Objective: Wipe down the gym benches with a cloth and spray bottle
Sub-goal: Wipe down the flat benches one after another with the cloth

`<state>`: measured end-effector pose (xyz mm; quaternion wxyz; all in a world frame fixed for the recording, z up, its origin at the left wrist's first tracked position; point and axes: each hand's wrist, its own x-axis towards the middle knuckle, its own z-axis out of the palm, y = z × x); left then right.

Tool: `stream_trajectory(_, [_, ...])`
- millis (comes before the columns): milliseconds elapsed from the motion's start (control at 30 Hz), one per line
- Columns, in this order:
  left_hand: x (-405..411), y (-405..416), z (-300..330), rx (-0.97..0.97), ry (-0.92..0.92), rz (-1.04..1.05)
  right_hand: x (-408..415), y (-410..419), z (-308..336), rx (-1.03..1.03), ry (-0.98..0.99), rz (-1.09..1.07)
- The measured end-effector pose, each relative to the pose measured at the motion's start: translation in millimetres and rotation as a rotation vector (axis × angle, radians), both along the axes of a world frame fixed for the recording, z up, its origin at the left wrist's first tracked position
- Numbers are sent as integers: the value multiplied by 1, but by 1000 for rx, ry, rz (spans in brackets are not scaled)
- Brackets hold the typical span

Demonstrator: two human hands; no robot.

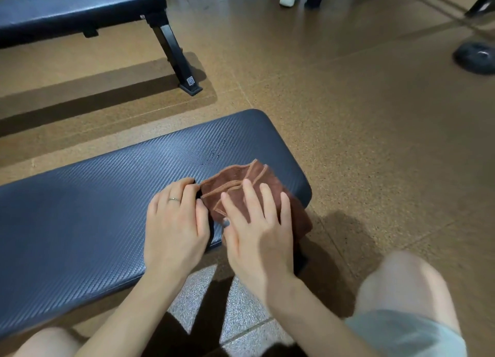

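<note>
Left hand point(175, 223) pinches the brown cloth point(241, 188); right hand point(257, 223) rests flat on it. The desk point(80, 209) looks mostly unwiped. No spray bottle is visible.

Brown cloth point(241, 188) folded, lying at right end of dark textured bench point(93, 209); corner overhanging near edge.

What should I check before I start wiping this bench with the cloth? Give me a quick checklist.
1. Cloth on the near bench: ok, at its right end, partly hanging over the edge.
2. Cloth folded into a pad: ok, layered edges show.
3. Right hand flat on cloth: ok, fingers spread.
4. Left hand on the cloth's left edge: ok, fingers curled there.
5. Spray bottle within reach: cannot tell, none in view.
6. Pad wetted: cannot tell, only small dark marks near the cloth.
</note>
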<state>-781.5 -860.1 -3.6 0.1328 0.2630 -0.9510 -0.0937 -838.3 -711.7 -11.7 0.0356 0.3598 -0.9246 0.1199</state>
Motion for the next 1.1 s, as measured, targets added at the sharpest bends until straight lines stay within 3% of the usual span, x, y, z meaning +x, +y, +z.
stream_trajectory(133, [3,-1,1,33,12,-9,-40,12,-1,-65,59,119])
stream_trajectory(267, [3,-2,1,53,11,-2,-75,1,-3,-115,116,78])
stream_trajectory(400, [3,-2,2,68,28,-1,-78,-6,2,-31,125,38])
stream_trajectory(633, [2,-1,1,95,120,54,-51,15,11,117,91,247])
stream_trajectory(800, [-1,-1,-4,63,178,139,-89,-56,5,46,104,478])
stream_trajectory(933, [-1,0,-6,34,223,211,-99,-126,3,90,113,473])
stream_trajectory(1100, [-1,-2,-7,-6,188,168,-116,-150,1,55,114,440])
